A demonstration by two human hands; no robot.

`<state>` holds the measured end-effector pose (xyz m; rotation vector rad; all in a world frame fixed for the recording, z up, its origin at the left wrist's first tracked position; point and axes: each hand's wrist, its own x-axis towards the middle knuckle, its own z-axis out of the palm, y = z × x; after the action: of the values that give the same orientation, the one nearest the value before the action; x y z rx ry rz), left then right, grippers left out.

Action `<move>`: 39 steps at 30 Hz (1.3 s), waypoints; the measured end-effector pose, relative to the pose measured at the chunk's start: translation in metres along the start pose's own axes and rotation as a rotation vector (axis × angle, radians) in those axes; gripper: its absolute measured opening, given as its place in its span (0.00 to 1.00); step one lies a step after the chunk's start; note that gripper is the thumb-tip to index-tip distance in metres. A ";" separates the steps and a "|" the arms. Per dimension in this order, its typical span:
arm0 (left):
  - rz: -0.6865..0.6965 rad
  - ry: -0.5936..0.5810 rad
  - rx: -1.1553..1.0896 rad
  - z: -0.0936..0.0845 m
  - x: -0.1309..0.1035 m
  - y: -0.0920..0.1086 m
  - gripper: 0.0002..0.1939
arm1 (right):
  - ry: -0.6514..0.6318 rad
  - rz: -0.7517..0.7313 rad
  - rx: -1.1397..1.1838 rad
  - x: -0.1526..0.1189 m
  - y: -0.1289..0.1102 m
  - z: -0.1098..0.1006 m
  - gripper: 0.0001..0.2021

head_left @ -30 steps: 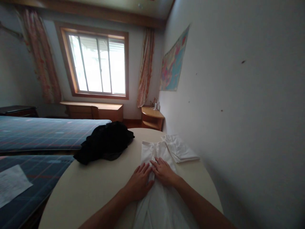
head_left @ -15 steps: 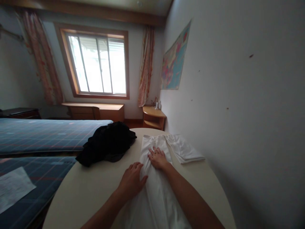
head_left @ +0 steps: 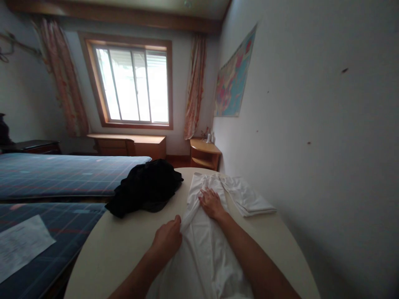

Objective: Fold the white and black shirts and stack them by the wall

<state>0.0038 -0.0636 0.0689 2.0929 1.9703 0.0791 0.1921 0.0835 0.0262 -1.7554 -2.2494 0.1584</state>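
Head view: left hand (head_left: 168, 236) clamped on white garment (head_left: 201, 249), right hand (head_left: 212, 203) spread flat atop.

White garment (head_left: 201, 245), black cloth (head_left: 146, 185), blue plaid mattress (head_left: 71, 176)

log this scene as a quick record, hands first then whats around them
left hand: curled at the left edge of the white cloth; grip partly hidden
right hand: fingers spread on the white cloth
surface: round table
right of cloth: folded white fabric
left of cloth: black bundle
far wall: window
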 end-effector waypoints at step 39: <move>0.151 0.029 -0.106 -0.003 -0.005 -0.014 0.08 | -0.070 -0.341 0.178 -0.114 -0.001 -0.023 0.22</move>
<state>-0.0113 -0.0674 0.0693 2.1786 1.7796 0.2392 0.2227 -0.0284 0.0312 -1.2753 -2.4588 0.3395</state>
